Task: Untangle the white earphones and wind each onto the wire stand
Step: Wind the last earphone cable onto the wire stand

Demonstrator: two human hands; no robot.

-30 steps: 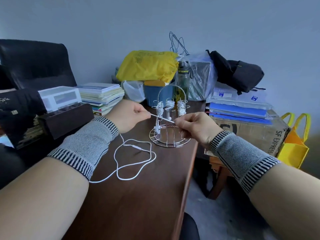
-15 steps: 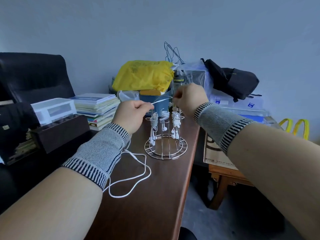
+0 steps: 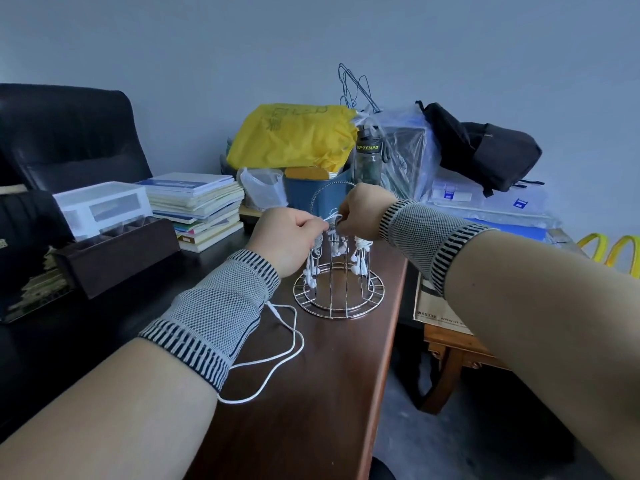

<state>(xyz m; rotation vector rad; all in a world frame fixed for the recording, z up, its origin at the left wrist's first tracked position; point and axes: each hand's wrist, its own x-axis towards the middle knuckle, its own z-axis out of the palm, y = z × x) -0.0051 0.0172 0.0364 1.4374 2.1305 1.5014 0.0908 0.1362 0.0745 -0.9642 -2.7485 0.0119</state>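
On the far left we see a black chair (image 3: pixel 65 133), then a white box (image 3: pixel 104 206) and a pile of books (image 3: pixel 197 202) on the dark surface (image 3: pixel 311 393). Next comes our left hand (image 3: pixel 287 237), with its fingers curled in and pinching a bit of the white cord (image 3: pixel 277 351) right at the top of the wire stand (image 3: pixel 337 271). From under that wrist the rest of this cord hangs down and lies in loose loops on the surface, just beside the stand's round foot. It looks free of knots now, but most of it is not wound on yet. The stand is in the middle, near the right edge of the surface, and it has other white earphones (image 3: pixel 360 258) wrapped on its posts, with little buds hanging down, so we think those ones are done. Our right hand (image 3: pixel 360 213) is touching close to the left one, fingers curled and holding the same cord end at the stand's top. We think we are just starting to wind this one, and the long loose part is what is left to do. On the right are a yellow bag (image 3: pixel 294 136), a bottle (image 3: pixel 367 161) and a black backpack (image 3: pixel 485 147)
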